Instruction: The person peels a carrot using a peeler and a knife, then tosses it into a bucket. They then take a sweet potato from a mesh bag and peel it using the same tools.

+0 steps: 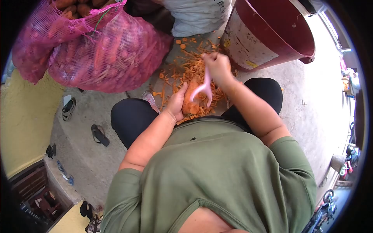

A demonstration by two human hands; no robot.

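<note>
My left hand [177, 103] is wrapped round a thick orange carrot [190, 105], held low between my knees. My right hand [218, 68] grips the handle of a pink Y-shaped peeler [207, 80], whose forked head overlaps the carrot's right side in this view. Beneath both hands, a heap of orange carrot peelings [196, 64] is spread over the floor. The peeler's blade is blurred.
A pink mesh sack [105, 50] full of carrots stands at the left, with a white sack [200, 17] behind the peelings. A large red bucket [285, 44] stands at the right. Sandals [100, 135] lie on the concrete floor near a yellow wall [27, 120].
</note>
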